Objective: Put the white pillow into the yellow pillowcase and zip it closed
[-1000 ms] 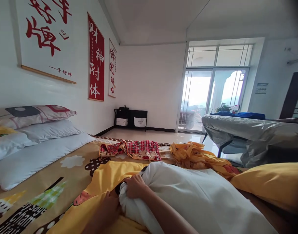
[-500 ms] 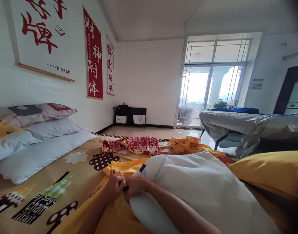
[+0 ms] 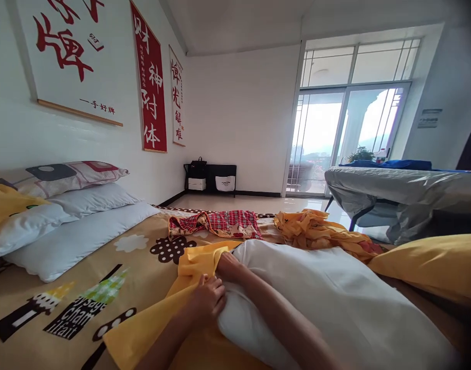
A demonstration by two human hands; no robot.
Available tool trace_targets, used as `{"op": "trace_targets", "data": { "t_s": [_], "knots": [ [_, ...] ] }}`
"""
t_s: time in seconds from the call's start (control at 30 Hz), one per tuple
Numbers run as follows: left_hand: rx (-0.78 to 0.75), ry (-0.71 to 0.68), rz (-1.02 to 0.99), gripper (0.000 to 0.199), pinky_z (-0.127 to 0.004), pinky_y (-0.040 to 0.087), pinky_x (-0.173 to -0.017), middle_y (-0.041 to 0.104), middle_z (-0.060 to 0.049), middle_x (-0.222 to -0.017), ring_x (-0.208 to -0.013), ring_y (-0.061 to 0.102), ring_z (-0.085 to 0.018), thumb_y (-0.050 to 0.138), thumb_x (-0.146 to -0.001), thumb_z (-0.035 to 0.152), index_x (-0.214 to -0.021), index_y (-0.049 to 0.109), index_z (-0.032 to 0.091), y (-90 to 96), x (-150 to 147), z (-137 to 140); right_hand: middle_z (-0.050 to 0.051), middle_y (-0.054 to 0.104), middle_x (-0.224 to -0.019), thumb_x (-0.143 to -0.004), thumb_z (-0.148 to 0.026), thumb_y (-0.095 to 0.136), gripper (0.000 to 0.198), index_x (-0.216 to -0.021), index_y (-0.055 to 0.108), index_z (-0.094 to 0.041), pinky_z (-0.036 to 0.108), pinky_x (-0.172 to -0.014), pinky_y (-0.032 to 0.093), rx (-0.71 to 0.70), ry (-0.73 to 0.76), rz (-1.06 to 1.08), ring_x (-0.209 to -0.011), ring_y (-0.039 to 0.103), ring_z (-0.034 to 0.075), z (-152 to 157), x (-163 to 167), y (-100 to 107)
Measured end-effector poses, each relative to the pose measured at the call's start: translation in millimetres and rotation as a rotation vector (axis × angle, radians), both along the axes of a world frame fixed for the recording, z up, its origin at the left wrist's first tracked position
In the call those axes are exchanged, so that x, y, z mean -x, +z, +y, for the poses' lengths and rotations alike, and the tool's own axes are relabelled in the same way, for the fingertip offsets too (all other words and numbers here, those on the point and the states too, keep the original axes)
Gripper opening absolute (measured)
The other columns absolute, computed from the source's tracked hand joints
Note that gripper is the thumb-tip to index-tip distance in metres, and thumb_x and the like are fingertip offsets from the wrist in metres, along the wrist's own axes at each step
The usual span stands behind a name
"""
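A plump white pillow (image 3: 312,293) lies in front of me, with one end against a yellow pillowcase (image 3: 158,313). My left hand (image 3: 210,298) is closed on the pillowcase's edge, its fingers curled round the cloth. My right hand (image 3: 230,266) is closed at the pillow's near-left corner and reaches into the pillowcase's mouth. Yellow cloth covers its fingertips. Most of the pillow lies outside the case, beneath and to the right of my right forearm.
White pillows (image 3: 89,236) are stacked at the left on the patterned bedsheet (image 3: 139,277). Beyond my hands lie a red plaid cloth (image 3: 231,224) and crumpled yellow fabric (image 3: 316,228). A yellow pillow (image 3: 436,267) sits at the right, near a plastic-covered table (image 3: 397,187).
My right hand has moved up and right, into the pillowcase opening with the pillow corner. My left hand has shifted down and right along the yellow edge. The view has turned slightly left.
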State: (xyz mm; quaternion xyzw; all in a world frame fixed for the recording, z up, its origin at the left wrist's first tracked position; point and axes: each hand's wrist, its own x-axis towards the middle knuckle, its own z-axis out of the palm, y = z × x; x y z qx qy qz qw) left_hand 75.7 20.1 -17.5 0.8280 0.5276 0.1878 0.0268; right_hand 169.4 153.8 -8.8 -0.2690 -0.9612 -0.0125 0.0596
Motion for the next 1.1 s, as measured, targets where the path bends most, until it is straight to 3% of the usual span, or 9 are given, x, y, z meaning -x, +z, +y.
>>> {"op": "trace_targets", "data": {
  "t_s": [0.1,0.2,0.3,0.4,0.5,0.63,0.73,0.87,1.1],
  "knots": [
    [0.074,0.024,0.02,0.023,-0.044,0.033,-0.098,0.063,-0.005,-0.102,-0.104,0.053,-0.022,0.036,-0.094,0.028,-0.089,0.056,0.019,-9.0,3.7,-4.7,0.011,0.063,-0.118,-0.09,-0.026,0.055,0.028,-0.115,0.063,-0.014,0.037,-0.096,0.044,0.033,0.081,0.017,-0.11,0.058,0.021,2.7,-13.4,9.4],
    [0.108,0.029,0.005,0.017,-0.044,0.035,-0.099,0.063,-0.005,-0.103,-0.102,0.055,-0.022,0.042,-0.091,0.028,-0.09,0.056,0.019,-14.7,5.7,-6.4,0.008,0.06,-0.128,-0.082,-0.036,0.063,0.046,-0.125,0.059,-0.02,0.03,-0.101,0.039,0.06,0.159,0.004,-0.117,0.054,0.02,7.1,-44.6,20.7],
    [0.114,0.007,0.051,0.018,-0.042,0.04,-0.095,0.063,-0.005,-0.097,-0.097,0.056,-0.022,0.044,-0.09,0.029,-0.086,0.057,0.019,-15.7,2.7,-6.2,0.007,0.052,-0.139,-0.077,-0.039,0.066,0.064,-0.138,0.049,-0.026,0.034,-0.105,0.032,0.013,0.027,0.018,-0.125,0.048,0.022,22.9,-81.5,31.2],
    [0.126,-0.012,0.124,0.018,-0.039,0.044,-0.09,0.062,-0.007,-0.098,-0.096,0.057,-0.023,0.043,-0.089,0.029,-0.087,0.057,0.019,-12.2,0.0,-4.1,0.013,0.057,-0.131,-0.083,-0.04,0.059,0.058,-0.137,0.048,-0.021,0.041,-0.103,0.03,-0.038,-0.171,0.047,-0.119,0.052,0.026,41.4,-98.7,26.7],
    [0.086,0.082,0.136,0.022,-0.041,0.041,-0.097,0.057,-0.01,-0.116,-0.109,0.052,-0.026,0.047,-0.083,0.021,-0.103,0.057,0.018,-5.6,0.9,3.6,0.013,0.066,-0.113,-0.088,-0.037,0.054,0.039,-0.12,0.059,-0.016,0.039,-0.099,0.032,-0.041,-0.177,0.031,-0.107,0.058,0.025,45.6,-89.5,6.8],
    [0.02,0.319,0.202,0.06,-0.048,0.032,-0.106,0.035,-0.014,-0.146,-0.131,0.035,-0.031,0.042,-0.077,0.006,-0.136,0.04,0.018,6.4,1.9,31.1,0.013,0.068,-0.1,-0.095,-0.023,0.042,0.024,-0.104,0.063,-0.014,0.037,-0.096,0.033,-0.098,-0.109,0.004,-0.1,0.06,0.023,28.8,-71.4,-13.1],
    [0.073,0.482,0.241,0.058,-0.044,0.042,-0.096,0.047,-0.018,-0.135,-0.122,0.045,-0.031,0.041,-0.078,0.004,-0.135,0.041,0.014,16.1,1.4,62.5,0.015,0.068,-0.099,-0.095,-0.019,0.039,0.026,-0.102,0.064,-0.014,0.039,-0.096,0.034,-0.143,-0.055,-0.039,-0.097,0.062,0.024,14.7,-70.6,-14.7],
    [0.135,0.536,0.235,0.038,-0.036,0.048,-0.082,0.06,-0.017,-0.117,-0.104,0.06,-0.027,0.037,-0.083,0.005,-0.114,0.058,0.014,26.3,5.7,94.9,0.015,0.07,-0.089,-0.092,-0.018,0.043,0.024,-0.096,0.066,-0.013,0.038,-0.085,0.043,-0.156,0.004,-0.101,-0.086,0.066,0.025,-3.7,-65.9,-9.8],
    [0.04,0.668,0.182,0.028,-0.031,0.045,-0.075,0.067,-0.013,-0.095,-0.094,0.065,-0.024,0.039,-0.086,0.013,-0.105,0.058,0.014,52.4,-1.0,98.4,0.013,0.072,-0.089,-0.088,-0.017,0.048,0.021,-0.09,0.069,-0.014,0.037,-0.077,0.048,-0.055,0.125,-0.078,-0.086,0.066,0.026,-29.3,-14.7,-4.8]
  ]
}}
